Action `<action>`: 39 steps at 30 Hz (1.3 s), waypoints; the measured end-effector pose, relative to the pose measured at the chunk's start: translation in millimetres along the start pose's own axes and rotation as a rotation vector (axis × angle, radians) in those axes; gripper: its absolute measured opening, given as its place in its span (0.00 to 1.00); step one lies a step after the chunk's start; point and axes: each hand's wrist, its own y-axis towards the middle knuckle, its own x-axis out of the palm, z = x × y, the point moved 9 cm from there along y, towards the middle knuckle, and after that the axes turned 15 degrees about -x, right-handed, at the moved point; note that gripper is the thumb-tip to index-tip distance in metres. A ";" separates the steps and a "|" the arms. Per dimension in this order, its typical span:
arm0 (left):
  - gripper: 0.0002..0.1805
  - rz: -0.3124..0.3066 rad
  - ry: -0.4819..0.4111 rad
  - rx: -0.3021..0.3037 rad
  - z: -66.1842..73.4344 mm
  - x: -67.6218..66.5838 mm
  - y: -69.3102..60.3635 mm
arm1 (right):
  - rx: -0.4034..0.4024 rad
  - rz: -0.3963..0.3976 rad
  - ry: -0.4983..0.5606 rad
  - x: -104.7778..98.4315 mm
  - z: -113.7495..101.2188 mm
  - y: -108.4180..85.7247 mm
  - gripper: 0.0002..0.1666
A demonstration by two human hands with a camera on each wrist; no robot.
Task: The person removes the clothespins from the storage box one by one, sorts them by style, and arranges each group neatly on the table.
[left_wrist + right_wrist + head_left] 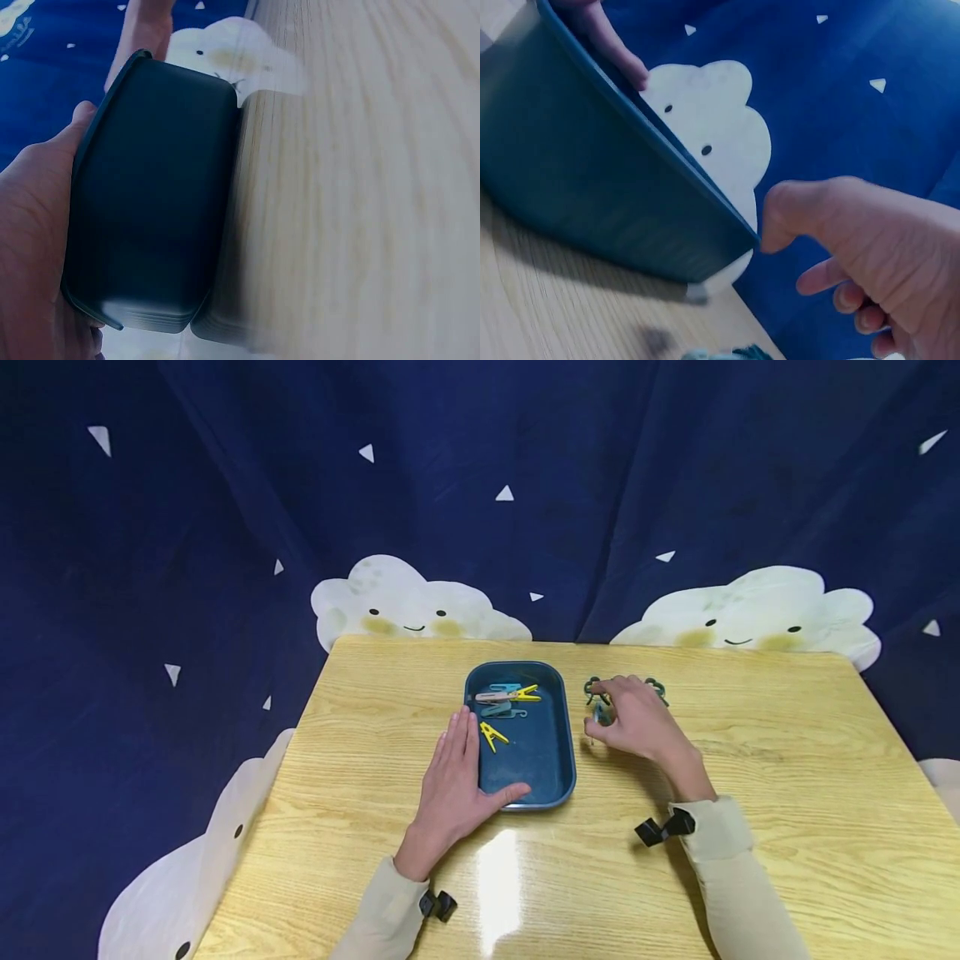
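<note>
A dark blue-green tray (534, 768) holds two yellow clips (492, 736), a pinkish clip (491, 697) and teal clips (498, 711). Along its left side lie the straight fingers of my left hand (448, 787), the thumb across the near rim; the left wrist view shows this hand (34, 217) against the tray (150, 187). Just right of the tray, my right hand (648, 722) has thumb and index apart around a small teal piece (602, 714). No grip on it shows. In the right wrist view the hand (892, 247) is beside the tray's rim (667, 146).
Dark green clips (656, 688) lie on the wooden table (787, 777) beyond and beside my right hand. A navy curtain (450, 510) with white clouds hangs behind the table's far edge and at its left.
</note>
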 end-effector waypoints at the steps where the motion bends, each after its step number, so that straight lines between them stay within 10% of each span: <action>1: 0.73 -0.002 -0.001 0.001 0.2 0.0 0.0 | -0.014 0.026 0.000 -2.3 -4.8 1.8 0.33; 7: 0.73 -0.005 0.004 0.001 0.7 -0.2 -0.1 | -0.186 0.152 0.025 -4.1 -52.3 16.9 0.25; 13: 0.73 0.018 0.028 0.014 1.0 -0.8 0.1 | -0.316 0.097 0.105 22.1 -96.2 34.2 0.21; 24: 0.73 -0.012 0.017 -0.001 -1.1 3.0 1.5 | -0.250 -0.111 0.112 67.3 -106.3 53.0 0.16; 34: 0.72 0.003 0.020 0.007 -2.2 0.3 -0.1 | -0.111 -0.236 -0.118 86.3 -85.7 80.6 0.41; 39: 0.72 -0.009 0.034 0.010 -1.5 3.0 0.8 | -0.112 -0.270 -0.133 91.9 -81.5 87.1 0.36</action>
